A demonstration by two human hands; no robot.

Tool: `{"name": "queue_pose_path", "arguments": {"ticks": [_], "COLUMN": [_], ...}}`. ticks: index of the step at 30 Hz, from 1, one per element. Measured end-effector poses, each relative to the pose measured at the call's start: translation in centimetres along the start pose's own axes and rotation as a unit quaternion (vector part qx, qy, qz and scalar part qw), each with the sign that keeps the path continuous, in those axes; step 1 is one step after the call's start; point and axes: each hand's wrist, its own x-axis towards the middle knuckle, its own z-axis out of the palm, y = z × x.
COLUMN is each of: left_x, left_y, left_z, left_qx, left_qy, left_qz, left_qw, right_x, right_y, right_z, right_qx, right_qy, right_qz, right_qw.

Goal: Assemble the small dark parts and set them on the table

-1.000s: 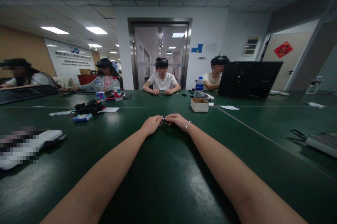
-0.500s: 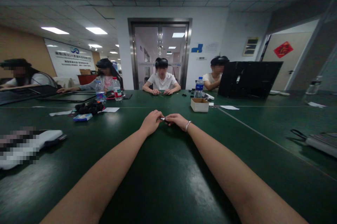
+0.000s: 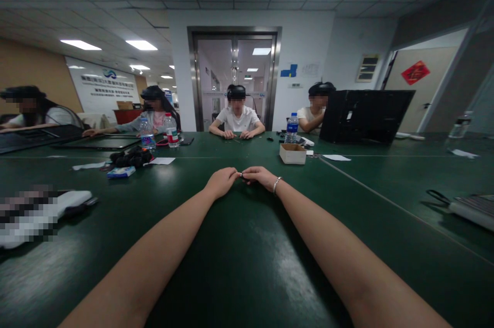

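From the head view, I see both hands at work over the green counter (image 3: 247, 256): the right hand (image 3: 263, 177) pinches a small dark, shiny piece (image 3: 242, 176) between the two hands; the left hand (image 3: 222, 182) has its fingertips against it, gripping or merely touching, I can't tell. The step looks like two-handed fingering; the next move would call for a steady pinch. Its long axis seems to run side to side; its pointing end is too small to make out.

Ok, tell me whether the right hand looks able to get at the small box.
Probably yes: the box stands ahead and to the right of the right hand, with nothing visible between them. That hand holds a small object, though, so it may need freeing first.
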Motion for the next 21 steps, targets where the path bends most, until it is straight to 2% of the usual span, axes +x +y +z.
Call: {"name": "queue_pose_path", "arguments": {"ticks": [7, 13, 21], "left_x": [0.03, 0.15, -0.14], "left_y": [-0.26, -0.47, 0.0], "left_z": [-0.04, 0.42, 0.14], "left_qx": [0.006, -0.044, -0.046], "left_qy": [-0.022, -0.043, -0.024], "left_qz": [-0.048, -0.115, -0.095], "left_qw": [0.999, 0.991, 0.994], "right_x": [-0.39, -0.41, 0.15], "right_y": [-0.43, -0.48, 0.22], "right_z": [0.33, 0.43, 0.21], "right_qx": [0.0, -0.008, -0.009], "right_qy": [-0.018, -0.018, -0.014], "right_qz": [0.007, 0.015, 0.003], "right_qw": [1.0, 1.0, 1.0]}}
